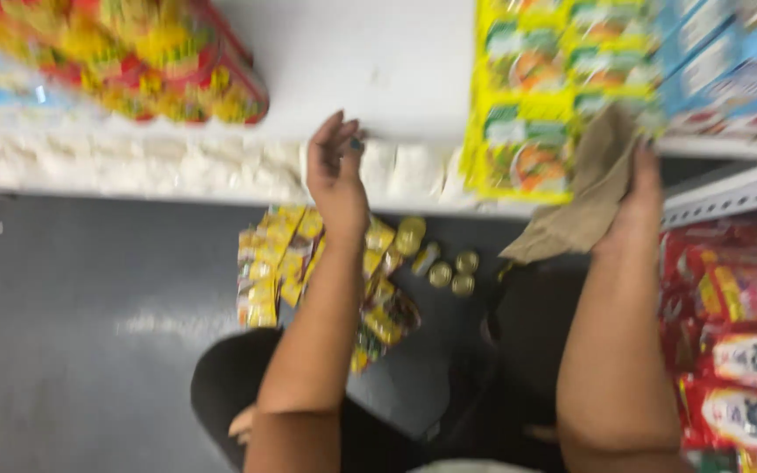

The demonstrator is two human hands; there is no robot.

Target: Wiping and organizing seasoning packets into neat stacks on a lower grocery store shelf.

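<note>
Right hand [634, 203] grips brown cloth [587, 194] by yellow packets [523, 131].

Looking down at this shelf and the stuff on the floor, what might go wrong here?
The yellow packets and small gold-lidded jars lie on the floor by the person's feet, so a step might crush or kick them. The right hand wipes with a brown cloth right beside the stacked yellow packages, which it might knock off.

A white shelf [378, 61] is carrying yellow packets [523, 131] lying just beside the right hand [637, 210].
</note>
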